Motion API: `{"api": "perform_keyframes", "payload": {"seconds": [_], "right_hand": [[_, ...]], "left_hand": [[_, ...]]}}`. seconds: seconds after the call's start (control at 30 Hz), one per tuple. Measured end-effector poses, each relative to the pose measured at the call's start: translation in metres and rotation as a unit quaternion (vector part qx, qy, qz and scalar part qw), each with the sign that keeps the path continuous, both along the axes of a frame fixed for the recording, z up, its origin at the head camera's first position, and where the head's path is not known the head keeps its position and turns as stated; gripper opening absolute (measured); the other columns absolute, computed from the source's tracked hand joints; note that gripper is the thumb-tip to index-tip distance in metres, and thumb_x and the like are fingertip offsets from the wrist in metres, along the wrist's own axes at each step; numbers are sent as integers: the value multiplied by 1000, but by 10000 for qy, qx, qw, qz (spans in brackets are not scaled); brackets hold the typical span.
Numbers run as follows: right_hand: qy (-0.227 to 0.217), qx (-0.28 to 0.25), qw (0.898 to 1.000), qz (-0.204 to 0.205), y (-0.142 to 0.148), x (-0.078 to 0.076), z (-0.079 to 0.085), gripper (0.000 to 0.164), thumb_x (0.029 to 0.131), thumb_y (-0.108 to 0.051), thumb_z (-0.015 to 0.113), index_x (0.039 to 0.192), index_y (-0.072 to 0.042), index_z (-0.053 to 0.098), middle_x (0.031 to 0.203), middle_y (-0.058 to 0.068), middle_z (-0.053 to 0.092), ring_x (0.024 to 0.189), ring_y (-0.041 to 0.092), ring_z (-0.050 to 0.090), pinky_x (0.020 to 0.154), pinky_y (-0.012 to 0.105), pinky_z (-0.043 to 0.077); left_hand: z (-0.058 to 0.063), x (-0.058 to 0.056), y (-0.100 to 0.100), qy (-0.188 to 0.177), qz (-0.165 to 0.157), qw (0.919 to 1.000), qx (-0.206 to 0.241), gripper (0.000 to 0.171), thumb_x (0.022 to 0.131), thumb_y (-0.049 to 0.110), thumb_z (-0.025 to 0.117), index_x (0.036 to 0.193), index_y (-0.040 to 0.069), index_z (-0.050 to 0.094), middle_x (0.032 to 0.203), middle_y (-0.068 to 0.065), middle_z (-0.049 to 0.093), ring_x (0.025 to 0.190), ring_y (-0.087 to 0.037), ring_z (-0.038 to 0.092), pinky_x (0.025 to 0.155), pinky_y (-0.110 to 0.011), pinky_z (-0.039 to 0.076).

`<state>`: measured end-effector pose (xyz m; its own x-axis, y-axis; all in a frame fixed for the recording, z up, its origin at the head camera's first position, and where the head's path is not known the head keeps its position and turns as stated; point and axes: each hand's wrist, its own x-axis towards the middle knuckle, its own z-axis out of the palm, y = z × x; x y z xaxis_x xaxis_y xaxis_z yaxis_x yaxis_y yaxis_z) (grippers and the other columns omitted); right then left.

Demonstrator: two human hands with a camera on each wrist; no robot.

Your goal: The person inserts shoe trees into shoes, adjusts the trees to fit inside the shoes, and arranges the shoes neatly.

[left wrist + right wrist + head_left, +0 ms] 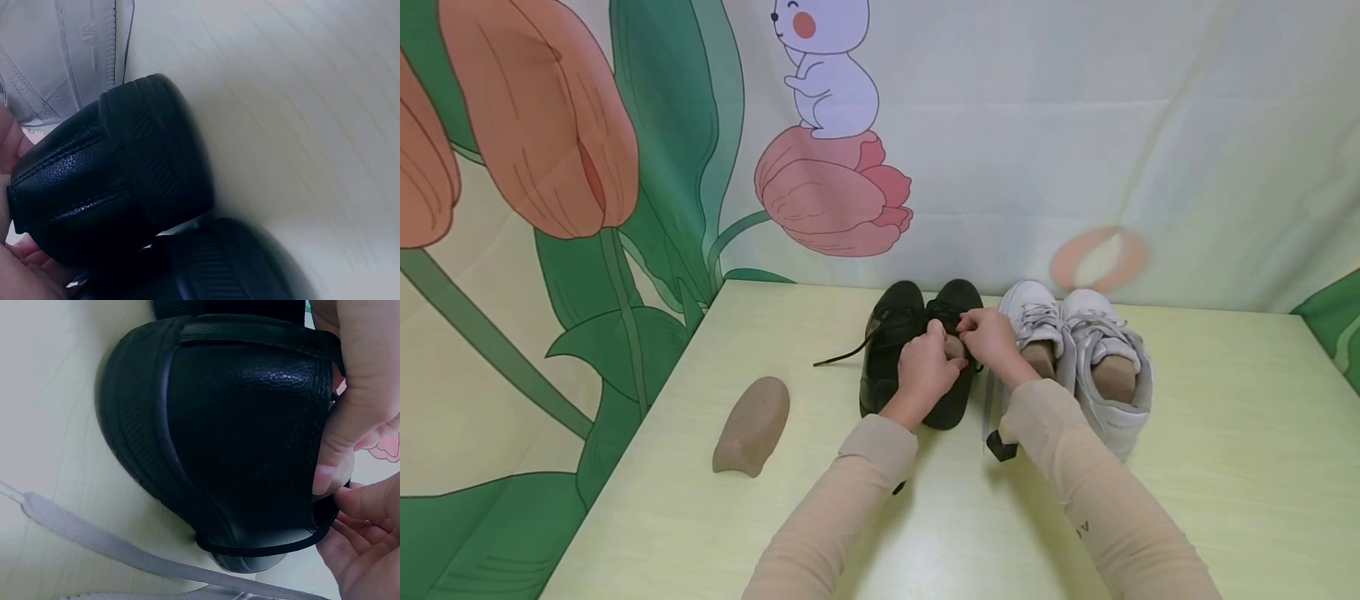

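Observation:
Two black lace-up shoes stand side by side in the head view. My left hand [927,367] is over the right black shoe [951,408], its thumb and forefinger around a brown shoe insert [953,347] in the opening. In the right wrist view the left thumb [326,475] reaches down inside the collar. My right hand [992,340] pinches the edge of the same shoe's opening on its right side. The left wrist view shows that shoe's black leather heel [94,181]. The left black shoe [878,367] stands close beside it, one lace trailing left.
A loose brown shoe insert [752,425] lies on the pale table [647,517] at left. To the right stand two white sneakers [1116,425] with brown inserts in them, a pale lace [112,550] hanging loose. A printed cloth [985,167] hangs behind the table.

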<state>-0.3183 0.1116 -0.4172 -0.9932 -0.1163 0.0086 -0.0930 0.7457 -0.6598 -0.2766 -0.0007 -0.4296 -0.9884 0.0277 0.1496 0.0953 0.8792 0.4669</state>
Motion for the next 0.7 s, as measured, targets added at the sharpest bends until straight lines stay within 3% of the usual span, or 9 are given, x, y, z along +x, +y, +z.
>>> {"api": "perform_keyframes", "payload": {"seconds": [0.13,0.23,0.33,0.47,0.6,0.67,0.7], "right_hand": [[-26,57,10000,20,0,0,1,17,82,-2,49,87,-1,65,112,15,62,97,29,58,62,27,43],[-38,10,10000,63,1,1,1,18,83,-1,48,89,0,65,115,16,60,93,30,58,62,27,42],[-117,-127,9998,46,2,2,3,21,85,-2,45,95,-1,64,115,16,60,78,25,56,59,25,40],[-336,-323,9989,-98,3,3,4,32,86,-2,40,111,-4,60,97,19,63,48,14,40,48,23,34],[-559,-375,9977,-110,3,4,4,48,84,0,38,131,-9,44,114,21,57,38,10,26,42,23,29],[-605,-329,9976,-72,2,4,3,54,83,1,39,137,-10,36,127,21,49,39,11,26,43,24,29],[-624,-311,9975,-81,2,4,2,57,83,1,39,138,-10,34,135,19,42,44,13,32,46,25,31]], "left_hand": [[0,-1,0,6,-5,10000,-18,39,74,35,70,95,11,48,83,-11,65,75,-27,62,60,-34,49],[0,-2,0,-9,-44,9995,-307,39,75,38,69,93,12,47,78,-8,65,71,-25,62,63,-33,47],[1,-2,-1,-24,-82,9972,-746,40,76,43,66,92,14,45,73,-4,64,67,-22,61,69,-33,43],[1,-3,-1,-69,-165,9949,-991,40,77,46,64,92,14,44,72,-2,64,68,-22,61,74,-34,41],[2,-5,-1,-66,-273,9951,-944,41,78,44,63,95,12,44,73,-4,65,70,-23,61,76,-35,43],[2,-7,-2,-49,-296,9946,-990,42,78,45,63,96,11,45,74,-5,65,70,-24,62,74,-35,44],[2,-8,-2,-56,-301,9945,-1003,43,77,45,63,97,11,45,75,-6,66,71,-24,62,73,-35,45]]}}
